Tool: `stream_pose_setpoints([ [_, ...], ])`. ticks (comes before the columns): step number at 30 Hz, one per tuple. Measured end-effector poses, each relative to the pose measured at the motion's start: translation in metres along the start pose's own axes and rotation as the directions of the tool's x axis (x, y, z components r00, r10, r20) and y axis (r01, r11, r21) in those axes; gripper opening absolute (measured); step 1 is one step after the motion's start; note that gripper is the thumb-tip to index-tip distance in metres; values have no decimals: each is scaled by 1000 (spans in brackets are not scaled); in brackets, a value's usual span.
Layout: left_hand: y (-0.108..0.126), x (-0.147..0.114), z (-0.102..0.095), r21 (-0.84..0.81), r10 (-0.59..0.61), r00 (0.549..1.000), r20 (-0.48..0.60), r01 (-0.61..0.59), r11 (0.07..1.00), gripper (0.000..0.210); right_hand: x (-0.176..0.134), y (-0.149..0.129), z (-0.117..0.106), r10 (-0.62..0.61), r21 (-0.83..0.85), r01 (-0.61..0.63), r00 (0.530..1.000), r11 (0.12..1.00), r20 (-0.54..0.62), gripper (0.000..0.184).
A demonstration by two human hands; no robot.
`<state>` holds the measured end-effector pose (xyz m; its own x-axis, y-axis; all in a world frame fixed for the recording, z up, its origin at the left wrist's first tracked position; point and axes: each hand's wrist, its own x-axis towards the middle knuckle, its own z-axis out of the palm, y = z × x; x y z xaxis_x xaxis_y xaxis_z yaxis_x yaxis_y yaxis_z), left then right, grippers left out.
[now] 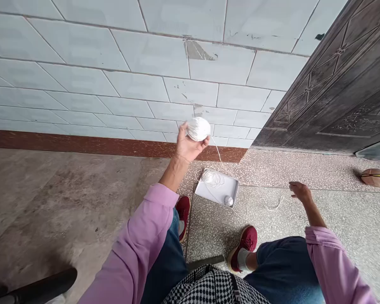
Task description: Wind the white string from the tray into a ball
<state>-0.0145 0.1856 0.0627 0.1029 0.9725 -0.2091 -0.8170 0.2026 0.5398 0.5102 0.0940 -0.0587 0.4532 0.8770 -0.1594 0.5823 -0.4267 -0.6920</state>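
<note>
The white yarn ball (199, 128) is gripped from below and the left by the left hand (190, 145), its fingers curled around it, slightly right of the frame's centre. The right hand (300, 192) is held well apart, at centre right; its fingers are partly bent, and whether a strand is pinched there cannot be told. From the right hand, the ball lies toward the upper left; the left hand is the nearer, being in contact. No clear long axis is shown by the ball, which is nearly round.

A strand (218, 150) is seen hanging from the ball's right side toward the tray (229, 185), which is set on the floor (272, 226) below it in the frame. A loose yarn coil (213, 178) and a small wound ball (228, 200) are held in the tray. Loose string (274, 207) is noted on the floor, between tray and right hand.
</note>
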Motion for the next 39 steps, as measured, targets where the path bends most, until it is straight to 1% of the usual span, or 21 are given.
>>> stream_pose_setpoints([
  [2, -21, -2, 7, 82, -88, 993, 73, 82, 993, 70, -1, -24, 10, -8, 63, 4, 998, 998, 64, 26],
  [3, -32, -2, 10, 139, -135, 984, 115, 119, 983, 72, -4, -40, 16, -26, 122, 13, 994, 992, 105, 30],
  [4, -43, -3, 13, 205, -185, 970, 156, 151, 967, 73, -10, -57, 24, -59, 192, 30, 987, 981, 147, 35],
  [5, -53, -4, 16, 275, -236, 953, 192, 179, 945, 75, -17, -76, 32, -107, 297, 45, 975, 954, 197, 40],
  [6, -64, -5, 19, 342, -288, 932, 219, 202, 917, 77, -27, -96, 42, -164, 403, 55, 957, 914, 241, 44],
  [8, -82, -8, 23, 450, -380, 890, 253, 239, 860, 80, -49, -133, 62, -274, 548, 68, 913, 834, 303, 48],
  [10, -95, -10, 25, 503, -439, 858, 266, 265, 823, 80, -70, -162, 81, -345, 630, 56, 872, 774, 346, 49],
  [12, -102, -12, 26, 524, -474, 839, 266, 287, 802, 79, -86, -179, 96, -383, 670, 19, 832, 742, 401, 51],
  [15, -104, -9, 24, 542, -511, 819, 260, 314, 780, 77, -97, -185, 104, -416, 695, -19, 789, 719, 452, 52],
  [16, -104, -8, 23, 544, -518, 814, 264, 318, 777, 77, -98, -183, 104, -418, 700, -22, 789, 714, 451, 52],
  [18, -103, -5, 22, 540, -523, 805, 282, 317, 780, 75, -97, -179, 98, -411, 711, -10, 811, 703, 418, 51],
  [20, -105, -4, 23, 535, -524, 794, 309, 311, 786, 70, -94, -175, 91, -408, 718, 37, 843, 695, 351, 52],
  [23, -112, -5, 28, 543, -522, 782, 341, 289, 788, 62, -88, -170, 82, -417, 687, 150, 876, 711, 241, 56],
  [26, -118, -9, 32, 583, -540, 774, 330, 282, 762, 61, -84, -167, 72, -416, 628, 256, 901, 735, 120, 55],
  [28, -120, -10, 32, 628, -556, 777, 296, 280, 726, 63, -83, -165, 64, -423, 595, 325, 906, 735, 28, 53],
  [30, -120, -10, 31, 670, -555, 792, 256, 269, 692, 68, -84, -165, 56, -435, 564, 385, 899, 731, -50, 49],
  [32, -119, -11, 29, 696, -543, 803, 246, 244, 676, 73, -87, -165, 49, -447, 535, 432, 888, 726, -111, 47],
  [33, -118, -13, 29, 702, -540, 802, 257, 229, 674, 74, -88, -166, 47, -452, 521, 449, 882, 726, -132, 46],
  [35, -115, -16, 30, 706, -534, 791, 299, 193, 682, 72, -90, -168, 47, -457, 506, 461, 878, 729, -142, 45],
  [36, -114, -18, 32, 703, -533, 782, 325, 177, 689, 70, -91, -169, 49, -459, 508, 453, 880, 733, -122, 44],
  [39, -111, -26, 38, 672, -521, 756, 396, 148, 725, 62, -95, -173, 63, -460, 533, 392, 888, 749, -7, 42],
])
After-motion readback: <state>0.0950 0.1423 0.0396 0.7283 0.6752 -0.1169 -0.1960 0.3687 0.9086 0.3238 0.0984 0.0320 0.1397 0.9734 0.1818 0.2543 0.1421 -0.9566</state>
